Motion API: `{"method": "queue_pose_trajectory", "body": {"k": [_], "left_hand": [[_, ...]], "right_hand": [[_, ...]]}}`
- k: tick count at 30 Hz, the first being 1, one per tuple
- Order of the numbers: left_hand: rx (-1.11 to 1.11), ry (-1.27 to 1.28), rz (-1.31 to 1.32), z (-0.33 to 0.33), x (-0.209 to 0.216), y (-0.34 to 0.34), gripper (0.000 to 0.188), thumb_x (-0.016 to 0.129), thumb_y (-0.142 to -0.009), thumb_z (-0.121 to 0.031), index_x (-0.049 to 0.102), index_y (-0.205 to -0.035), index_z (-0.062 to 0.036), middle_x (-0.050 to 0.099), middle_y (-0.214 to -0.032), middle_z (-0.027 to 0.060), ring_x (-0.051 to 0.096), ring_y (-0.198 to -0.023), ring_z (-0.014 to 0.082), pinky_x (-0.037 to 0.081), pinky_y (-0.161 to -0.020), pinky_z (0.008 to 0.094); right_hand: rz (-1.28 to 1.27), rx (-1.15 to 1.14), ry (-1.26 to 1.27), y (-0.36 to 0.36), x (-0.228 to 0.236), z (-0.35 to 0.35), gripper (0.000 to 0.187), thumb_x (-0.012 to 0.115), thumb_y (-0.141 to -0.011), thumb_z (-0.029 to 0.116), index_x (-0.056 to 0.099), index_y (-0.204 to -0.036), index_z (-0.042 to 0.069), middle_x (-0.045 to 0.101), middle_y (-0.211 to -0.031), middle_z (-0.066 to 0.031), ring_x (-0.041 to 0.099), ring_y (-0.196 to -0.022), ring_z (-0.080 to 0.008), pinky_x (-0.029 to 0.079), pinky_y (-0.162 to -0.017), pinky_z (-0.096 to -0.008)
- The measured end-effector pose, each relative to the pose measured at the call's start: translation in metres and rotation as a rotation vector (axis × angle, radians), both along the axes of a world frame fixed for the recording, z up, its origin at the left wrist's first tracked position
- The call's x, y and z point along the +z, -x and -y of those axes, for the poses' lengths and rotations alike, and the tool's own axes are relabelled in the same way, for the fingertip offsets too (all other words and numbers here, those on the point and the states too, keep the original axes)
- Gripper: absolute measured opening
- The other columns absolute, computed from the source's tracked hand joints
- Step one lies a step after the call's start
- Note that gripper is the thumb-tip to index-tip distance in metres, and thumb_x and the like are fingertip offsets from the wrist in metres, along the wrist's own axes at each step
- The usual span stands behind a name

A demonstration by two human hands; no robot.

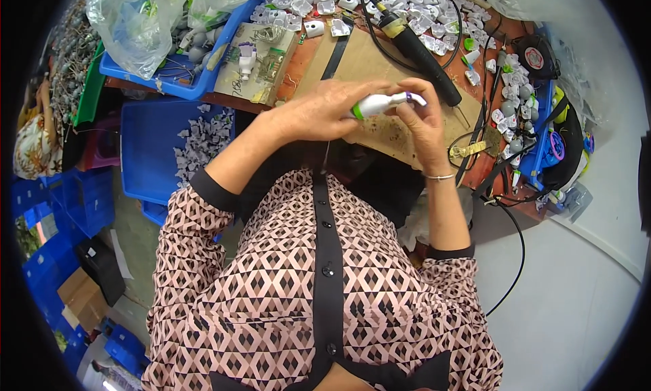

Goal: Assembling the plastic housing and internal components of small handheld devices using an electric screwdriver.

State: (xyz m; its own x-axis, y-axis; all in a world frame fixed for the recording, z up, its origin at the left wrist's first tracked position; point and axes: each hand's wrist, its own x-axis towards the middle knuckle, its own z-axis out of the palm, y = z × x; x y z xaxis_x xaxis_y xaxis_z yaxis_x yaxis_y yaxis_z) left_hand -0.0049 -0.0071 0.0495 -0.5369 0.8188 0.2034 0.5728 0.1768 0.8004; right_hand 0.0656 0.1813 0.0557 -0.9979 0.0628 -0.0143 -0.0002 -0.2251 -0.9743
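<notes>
Above the front edge of the bench, I hold a small white plastic assembly [374, 106] with a green band at one end and a purple ring near its bent white tip. My left hand [319, 110] is closed around the green-banded end, its fingers partly hiding it. At the tip end, my right hand [426, 130] grips the piece between thumb and fingers, close to the purple ring. Beyond my right hand, a black electric screwdriver [427, 62] lies on a stained board [376, 66], its thin bit pointing toward me. A similar white and purple piece [247, 59] rests on a block at the left.
White plastic shells [434, 18] are heaped at the back. A blue tray [196, 86] holds grey balls and clear bags; a lower blue bin [146, 147] contains small grey parts. Black cables [485, 113], a yellow strip [469, 150] and a black fan [538, 56] are at the right.
</notes>
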Motion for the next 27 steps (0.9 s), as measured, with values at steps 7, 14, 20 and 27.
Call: {"method": "queue_pose_trajectory", "body": {"k": [7,14,20,27], "left_hand": [[0.028,0.078,-0.082,-0.003,0.01,-0.006,0.03,0.06,-0.079,-0.024,0.057,-0.101,-0.0039,0.061,-0.086,0.0153,0.058,-0.082,0.0332,0.044,-0.072,0.0416],[0.081,0.059,-0.207,-0.005,0.007,-0.008,0.023,0.061,-0.078,-0.026,0.057,-0.078,-0.0034,0.057,-0.069,0.0122,0.057,-0.067,0.0317,0.043,-0.061,0.0395],[0.077,0.018,-0.166,-0.005,0.014,-0.004,0.029,0.059,-0.079,-0.029,0.055,-0.071,-0.0022,0.056,-0.062,0.0143,0.058,-0.061,0.0309,0.043,-0.055,0.0396],[0.008,-0.286,1.19,-0.001,-0.006,-0.013,0.045,0.042,-0.09,-0.044,0.055,-0.085,-0.0014,0.062,-0.068,0.0141,0.061,-0.059,0.0197,0.051,-0.06,0.028]], "right_hand": [[-0.363,0.238,-0.935,-0.002,0.022,-0.022,0.016,0.062,-0.086,0.016,0.057,-0.089,0.002,0.055,-0.068,-0.001,0.051,-0.06,-0.0072,0.04,-0.053,-0.0234],[0.193,0.216,-0.559,-0.009,0.011,-0.015,0.018,0.064,-0.083,0.019,0.057,-0.083,0.003,0.053,-0.065,-0.0055,0.049,-0.055,-0.0144,0.037,-0.05,-0.0279],[-0.684,0.111,-1.025,0.001,0.007,-0.016,0.015,0.065,-0.083,0.017,0.058,-0.085,0.003,0.052,-0.066,-0.0074,0.048,-0.056,-0.0161,0.038,-0.051,-0.0293],[0.075,0.205,0.043,0.033,0.021,0.007,0.031,0.048,-0.094,0.032,0.058,-0.103,0.004,0.049,-0.071,0.0035,0.043,-0.053,-0.0043,0.035,-0.047,-0.0181]]}}
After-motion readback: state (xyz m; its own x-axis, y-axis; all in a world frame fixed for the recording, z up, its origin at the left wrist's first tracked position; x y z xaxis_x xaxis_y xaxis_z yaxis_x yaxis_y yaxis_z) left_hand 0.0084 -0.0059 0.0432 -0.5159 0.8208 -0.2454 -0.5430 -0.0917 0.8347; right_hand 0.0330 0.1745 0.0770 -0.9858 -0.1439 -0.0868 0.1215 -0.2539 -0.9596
